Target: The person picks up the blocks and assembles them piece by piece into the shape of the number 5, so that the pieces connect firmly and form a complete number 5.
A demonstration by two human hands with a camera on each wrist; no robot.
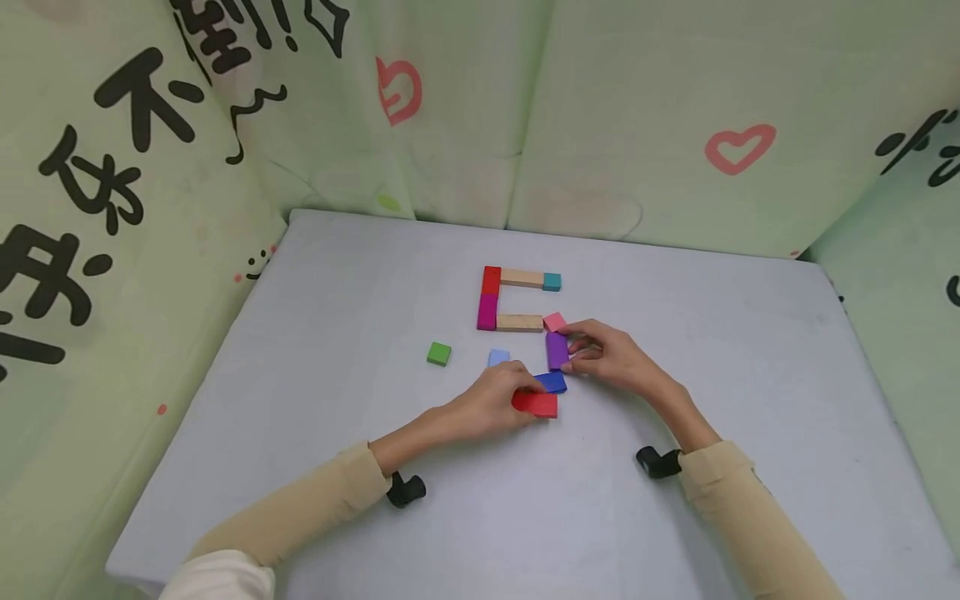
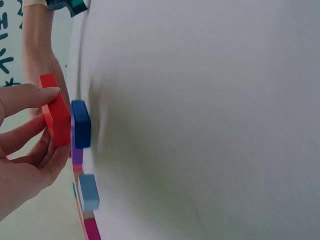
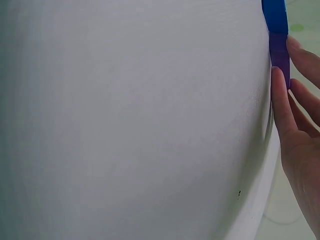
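Observation:
My left hand [image 1: 497, 402] pinches a red block [image 1: 537, 406] between thumb and fingers; in the left wrist view the red block [image 2: 56, 111] is held near a dark blue block [image 2: 81, 124]. My right hand [image 1: 609, 357] has thumb and fingertips at the two ends of a purple block [image 1: 557, 352], gripping it on the table. The dark blue block [image 1: 552, 382] lies at the purple block's near end. A pink block [image 1: 554, 322] sits at its far end, by the right fingertips. A light blue block [image 1: 498, 357] is partly hidden behind the left hand.
Farther back, a red block [image 1: 491, 280], a magenta block [image 1: 487, 312], two wooden blocks [image 1: 522, 278] and a teal block [image 1: 552, 282] form an open-sided outline. Left of it lies a green block [image 1: 438, 354]. Printed curtains [image 1: 637, 108] stand behind the white table [image 1: 360, 275].

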